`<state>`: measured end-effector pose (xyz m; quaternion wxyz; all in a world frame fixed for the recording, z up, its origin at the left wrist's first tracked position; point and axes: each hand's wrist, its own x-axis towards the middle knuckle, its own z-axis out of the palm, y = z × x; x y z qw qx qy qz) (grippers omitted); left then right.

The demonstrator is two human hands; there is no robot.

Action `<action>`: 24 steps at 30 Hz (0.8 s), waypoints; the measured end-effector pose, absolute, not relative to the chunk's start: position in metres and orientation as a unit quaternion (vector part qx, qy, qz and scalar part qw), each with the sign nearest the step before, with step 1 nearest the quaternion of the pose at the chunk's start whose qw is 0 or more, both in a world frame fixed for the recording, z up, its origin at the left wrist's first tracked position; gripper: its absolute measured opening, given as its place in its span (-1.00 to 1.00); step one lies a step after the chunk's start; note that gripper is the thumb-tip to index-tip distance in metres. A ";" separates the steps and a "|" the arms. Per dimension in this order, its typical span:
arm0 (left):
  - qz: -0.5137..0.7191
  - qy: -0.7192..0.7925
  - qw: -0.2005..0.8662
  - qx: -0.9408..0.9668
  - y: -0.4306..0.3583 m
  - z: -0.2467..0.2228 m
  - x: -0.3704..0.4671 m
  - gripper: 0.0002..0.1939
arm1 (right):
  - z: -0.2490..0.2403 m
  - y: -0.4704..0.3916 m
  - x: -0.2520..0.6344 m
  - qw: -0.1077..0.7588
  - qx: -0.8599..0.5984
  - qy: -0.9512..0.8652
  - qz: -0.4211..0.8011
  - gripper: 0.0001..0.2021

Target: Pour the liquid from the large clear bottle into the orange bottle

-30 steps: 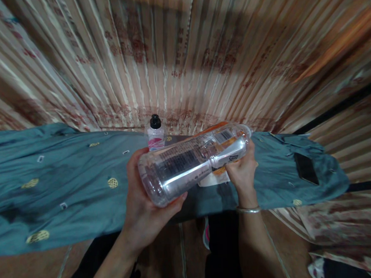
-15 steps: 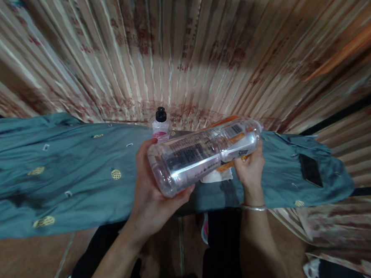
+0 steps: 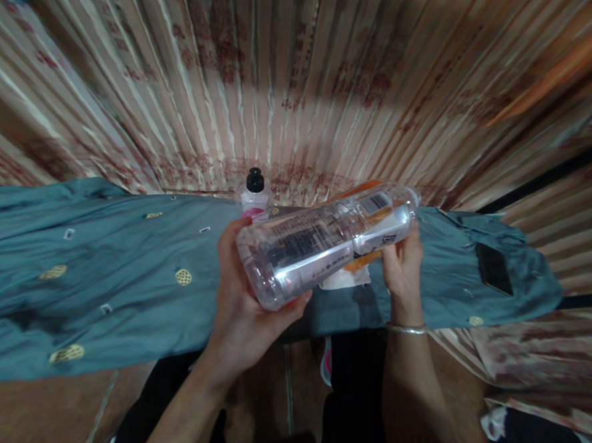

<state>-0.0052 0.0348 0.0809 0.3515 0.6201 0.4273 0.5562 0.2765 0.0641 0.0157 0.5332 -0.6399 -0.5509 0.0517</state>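
A large clear plastic bottle (image 3: 322,246) with a printed label is held tilted above the cloth, its base at the left and its neck at the upper right. My left hand (image 3: 243,305) is wrapped round the base end. Near the neck end, my right hand (image 3: 404,268), with a silver bracelet at the wrist, grips the bottle from below. Behind the base stands a small bottle (image 3: 254,200) with a black cap and a pink label. An orange item (image 3: 361,263) and a white piece (image 3: 347,280) lie partly hidden beneath the large bottle.
A green-blue cloth (image 3: 128,258) with yellow prints covers the long narrow surface. A dark phone (image 3: 493,269) lies at its right end. Pleated patterned curtains (image 3: 267,83) hang behind. Below are the tiled floor (image 3: 271,397) and my dark-clothed legs.
My right hand has shifted slightly right along the large bottle. The bottle has turned a little, and both hands still hold it.
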 end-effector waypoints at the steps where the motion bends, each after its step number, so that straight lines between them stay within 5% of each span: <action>1: 0.556 0.430 0.353 0.618 0.035 0.081 -0.005 -0.10 | 0.015 0.064 0.277 0.531 -0.642 -0.550 0.051 -0.27; 17: 0.566 0.414 0.356 0.618 0.034 0.077 -0.004 -0.10 | 0.012 0.074 0.267 0.536 -0.680 -0.500 0.004 -0.14; 24: 0.571 0.419 0.344 0.616 0.034 0.071 -0.004 -0.10 | 0.011 0.075 0.266 0.529 -0.686 -0.498 -0.031 -0.25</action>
